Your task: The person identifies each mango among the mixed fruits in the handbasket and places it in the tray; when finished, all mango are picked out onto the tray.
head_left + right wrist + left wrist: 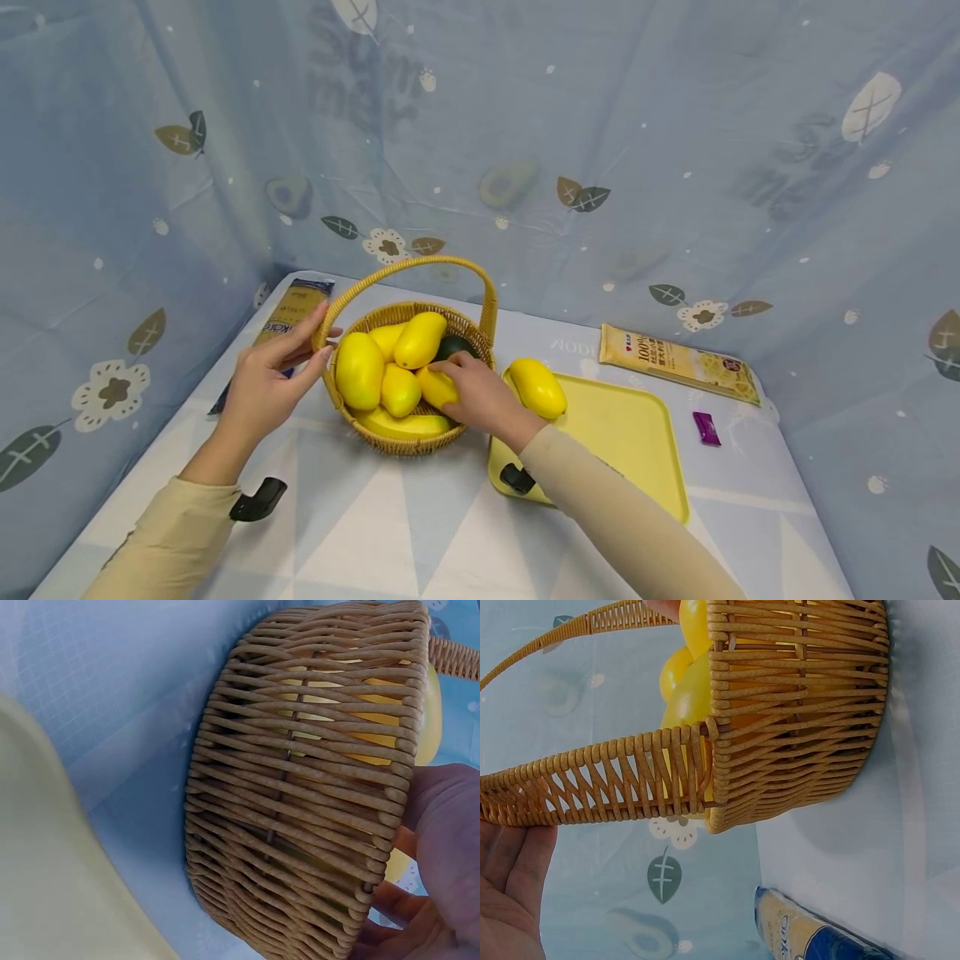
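Observation:
A wicker basket (pixel 405 446) with a tall arched handle (pixel 491 312) stands on the table, full of yellow fruit. My left hand (pixel 262 387) holds the left side of that handle, fingertips against the weave in the left wrist view. Inside the basket, my right hand (pixel 480 396) grips a yellow mango (pixel 437 386) at the right; its fingers are partly hidden behind the rim in the right wrist view. Around it lie more mangoes (pixel 359 371), a smaller lemon-like fruit (pixel 401 392), a banana-like fruit (pixel 405 426) and a dark green fruit (pixel 454 345).
Right of the basket lies a yellow tray (pixel 630 425) bearing one mango (pixel 537 388). A yellow pasta packet (pixel 678 362) and a small purple wrapped sweet (pixel 707 428) lie farther right. Behind my left hand is a blue-and-yellow packet (pixel 296 304). Patterned curtains surround the table.

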Demonstrator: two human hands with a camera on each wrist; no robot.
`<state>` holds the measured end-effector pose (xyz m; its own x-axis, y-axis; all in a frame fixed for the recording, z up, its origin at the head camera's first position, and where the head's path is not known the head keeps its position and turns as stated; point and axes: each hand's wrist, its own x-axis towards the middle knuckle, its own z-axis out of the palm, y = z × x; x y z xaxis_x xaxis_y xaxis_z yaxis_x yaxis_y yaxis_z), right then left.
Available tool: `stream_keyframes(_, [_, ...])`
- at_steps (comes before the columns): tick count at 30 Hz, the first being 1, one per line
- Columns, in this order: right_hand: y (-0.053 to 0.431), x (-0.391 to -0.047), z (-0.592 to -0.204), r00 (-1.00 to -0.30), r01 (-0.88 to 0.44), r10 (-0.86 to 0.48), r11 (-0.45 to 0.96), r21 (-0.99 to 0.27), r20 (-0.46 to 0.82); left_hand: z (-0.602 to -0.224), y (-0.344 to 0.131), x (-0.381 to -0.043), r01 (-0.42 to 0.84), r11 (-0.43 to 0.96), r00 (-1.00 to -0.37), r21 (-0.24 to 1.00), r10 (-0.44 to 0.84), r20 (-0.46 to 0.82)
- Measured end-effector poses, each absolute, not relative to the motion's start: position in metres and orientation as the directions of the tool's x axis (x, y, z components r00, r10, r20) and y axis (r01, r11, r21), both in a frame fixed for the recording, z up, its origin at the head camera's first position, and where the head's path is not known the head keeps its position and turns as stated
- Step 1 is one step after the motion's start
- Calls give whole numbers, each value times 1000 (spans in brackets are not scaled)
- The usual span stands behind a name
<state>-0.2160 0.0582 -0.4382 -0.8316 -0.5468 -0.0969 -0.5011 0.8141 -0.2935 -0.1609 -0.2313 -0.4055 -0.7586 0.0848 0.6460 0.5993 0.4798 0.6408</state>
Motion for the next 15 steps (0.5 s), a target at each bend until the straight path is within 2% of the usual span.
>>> stream_keyframes(8, [60, -218, -437, -834, -493, -543, 813, -308, -98, -403, -230, -160, 589, 493, -765, 641, 84, 638])
stream_keyframes(15, [67, -218, -421, -830, -485, -551, 786, -384, -81, -404, -231, -160, 582, 499, -769, 642, 83, 634])
